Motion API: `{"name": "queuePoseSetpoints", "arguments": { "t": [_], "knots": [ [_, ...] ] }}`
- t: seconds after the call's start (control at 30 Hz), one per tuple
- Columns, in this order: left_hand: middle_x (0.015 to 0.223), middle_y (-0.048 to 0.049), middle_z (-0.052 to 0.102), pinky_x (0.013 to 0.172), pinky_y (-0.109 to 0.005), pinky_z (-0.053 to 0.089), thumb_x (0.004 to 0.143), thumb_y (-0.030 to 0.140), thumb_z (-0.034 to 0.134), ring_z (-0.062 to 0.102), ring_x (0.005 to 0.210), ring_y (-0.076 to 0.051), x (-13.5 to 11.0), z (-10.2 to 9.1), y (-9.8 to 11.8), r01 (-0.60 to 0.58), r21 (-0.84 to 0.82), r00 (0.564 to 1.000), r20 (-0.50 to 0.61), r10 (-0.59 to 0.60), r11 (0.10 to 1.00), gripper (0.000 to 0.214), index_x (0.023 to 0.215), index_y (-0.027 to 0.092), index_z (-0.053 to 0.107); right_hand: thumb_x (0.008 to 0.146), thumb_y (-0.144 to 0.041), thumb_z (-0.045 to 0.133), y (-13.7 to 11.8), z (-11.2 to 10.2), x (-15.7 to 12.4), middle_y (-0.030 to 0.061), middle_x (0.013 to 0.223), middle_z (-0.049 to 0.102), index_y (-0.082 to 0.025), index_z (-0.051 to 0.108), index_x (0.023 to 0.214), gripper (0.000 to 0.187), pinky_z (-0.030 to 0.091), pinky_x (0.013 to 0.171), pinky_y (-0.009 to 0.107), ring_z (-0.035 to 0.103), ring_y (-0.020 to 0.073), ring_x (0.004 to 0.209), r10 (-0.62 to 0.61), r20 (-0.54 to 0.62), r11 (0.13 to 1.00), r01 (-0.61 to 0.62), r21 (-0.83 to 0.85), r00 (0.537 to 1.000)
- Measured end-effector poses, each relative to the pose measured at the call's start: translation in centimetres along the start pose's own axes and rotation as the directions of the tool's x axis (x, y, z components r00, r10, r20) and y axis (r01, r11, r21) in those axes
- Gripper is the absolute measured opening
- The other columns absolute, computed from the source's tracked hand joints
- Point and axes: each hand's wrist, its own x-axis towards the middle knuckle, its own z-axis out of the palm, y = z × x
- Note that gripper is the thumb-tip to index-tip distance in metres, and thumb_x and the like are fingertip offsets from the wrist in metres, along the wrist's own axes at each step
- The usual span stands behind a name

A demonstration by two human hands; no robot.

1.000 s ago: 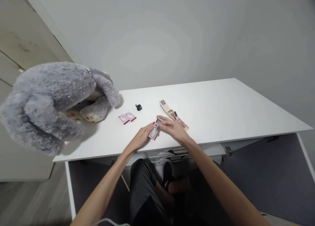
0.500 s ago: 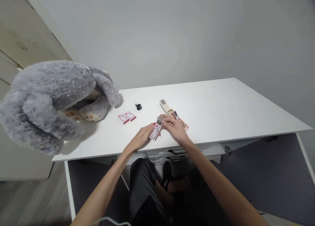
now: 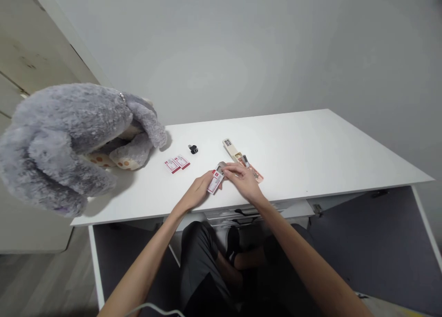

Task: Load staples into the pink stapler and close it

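Observation:
My left hand (image 3: 198, 190) is closed around a small white box with red edges (image 3: 214, 183), just above the front of the white desk. The box lies tilted in the fingers. A greyish piece (image 3: 221, 165) sticks out at its far end. My right hand (image 3: 244, 182) has its thumb and fingers pinched at that end, touching the grey piece. Whether the piece is a flap or the contents, I cannot tell. Two similar red-and-white boxes (image 3: 177, 163) lie side by side to the left. Behind them sits a small black object with a metal end (image 3: 193, 149).
Beyond my right hand lie a long cream-coloured strip-like item (image 3: 228, 145) and an orange-pink pack (image 3: 258, 176) with a dark, silvery piece on it. A large grey plush toy (image 3: 76, 119) slumps over the desk's left end. Cabinet doors (image 3: 376, 243) stand open below.
The box has tilted slightly, and my right fingers have shifted a little at its far end. The camera view has moved slightly. The other things lie as before.

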Motion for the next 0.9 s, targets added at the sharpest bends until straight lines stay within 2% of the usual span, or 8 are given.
{"name": "queuePoseSetpoints", "arguments": {
  "t": [0.13,0.27,0.43,0.6,0.9],
  "knots": [
    [0.093,-0.004,0.068,0.087,-0.033,0.044,0.114,0.054,0.026,0.059,0.086,-0.021,0.08,0.06,0.07,0.006,-0.016,0.999,-0.038,-0.006,1.0,0.055,0.096,0.021,0.065,0.085,-0.062,0.083,-0.36,0.22,-0.07,0.01,0.123,0.077,-0.024,0.08,0.108,0.044,0.065,0.102,0.048,0.073,0.0287,0.114,0.015,0.025,0.997,-0.017,0.072,1.0],
    [0.089,-0.0038,0.066,0.085,-0.033,0.044,0.114,0.055,0.025,0.058,0.083,-0.021,0.13,0.09,0.0,0.017,-0.008,0.999,-0.046,-0.017,1.0,0.055,0.094,0.021,0.063,0.086,-0.061,0.083,-0.5,0.34,-0.13,0.0102,0.126,0.076,-0.025,0.075,0.118,0.048,0.069,0.093,0.044,0.073,0.0282,0.117,0.006,0.0,0.994,-0.006,0.112,1.0],
    [0.086,-0.0028,0.065,0.084,-0.033,0.045,0.114,0.056,0.025,0.058,0.081,-0.02,0.12,0.09,0.06,0.029,-0.002,0.999,-0.043,-0.029,1.0,0.056,0.092,0.021,0.063,0.091,-0.063,0.077,-0.36,0.21,-0.05,0.0096,0.118,0.079,-0.027,0.071,0.131,0.054,0.069,0.09,0.042,0.074,0.0283,0.118,0.003,-0.026,0.994,0.0,0.107,1.0],
    [0.086,-0.0027,0.066,0.083,-0.033,0.044,0.114,0.055,0.027,0.059,0.081,-0.02,0.06,0.11,0.22,0.028,0.015,0.999,-0.035,-0.028,0.999,0.055,0.09,0.021,0.063,0.092,-0.063,0.075,-0.49,0.09,-0.13,0.0095,0.115,0.082,-0.023,0.081,0.11,0.044,0.068,0.091,0.044,0.08,0.0263,0.094,0.018,-0.013,0.999,-0.018,-0.03,1.0],
    [0.089,-0.0026,0.067,0.084,-0.033,0.044,0.114,0.051,0.027,0.058,0.082,-0.02,-0.15,0.04,0.38,0.003,0.019,1.0,0.0,-0.003,1.0,0.053,0.094,0.021,0.066,0.091,-0.055,0.077,-0.59,0.22,-0.24,0.0094,0.108,0.083,-0.021,0.081,0.106,0.038,0.066,0.089,0.042,0.079,0.0231,0.084,0.005,-0.008,0.998,-0.005,-0.063,1.0]
  ]
}}
